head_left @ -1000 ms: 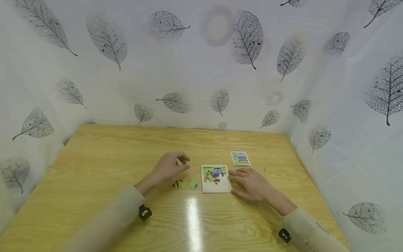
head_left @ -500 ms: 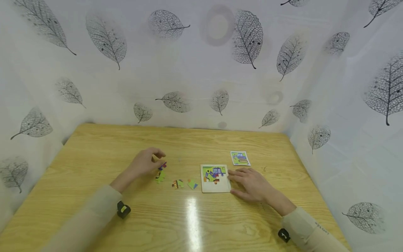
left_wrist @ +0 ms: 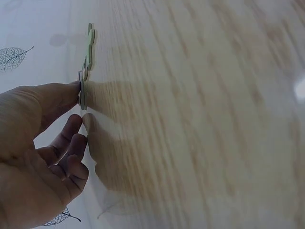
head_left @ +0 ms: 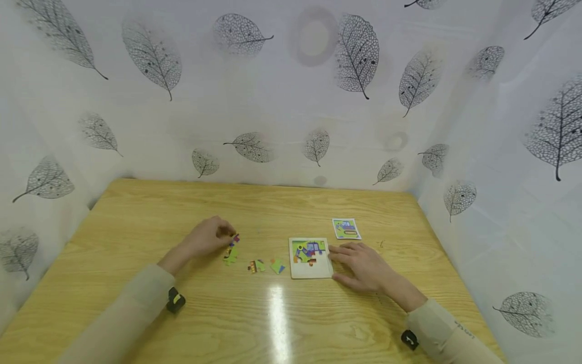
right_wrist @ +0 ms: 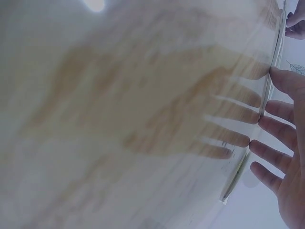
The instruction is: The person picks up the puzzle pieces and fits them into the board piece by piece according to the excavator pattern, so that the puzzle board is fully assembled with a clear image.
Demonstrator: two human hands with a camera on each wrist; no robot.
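My left hand is at a small purple and red jigsaw piece, thumb and index fingertip curled in at its edges. In the left wrist view the thumb touches the thin piece, with the index fingertip close to its end. It adjoins or overlaps a green piece. My right hand rests with fairly straight fingers against the right edge of the square puzzle board. The board's upper part bears fitted pieces showing a blue and yellow digger; its lower part is bare.
Between left hand and board lie a brown and green jigsaw piece and a green and blue one. A picture card of a digger lies behind the board. Leaf-patterned cloth encloses the wooden table at back and sides.
My left hand has moved left, away from the board, to the purple and red jigsaw piece, and its fingers have drawn together there. My right hand stays at the board's edge.
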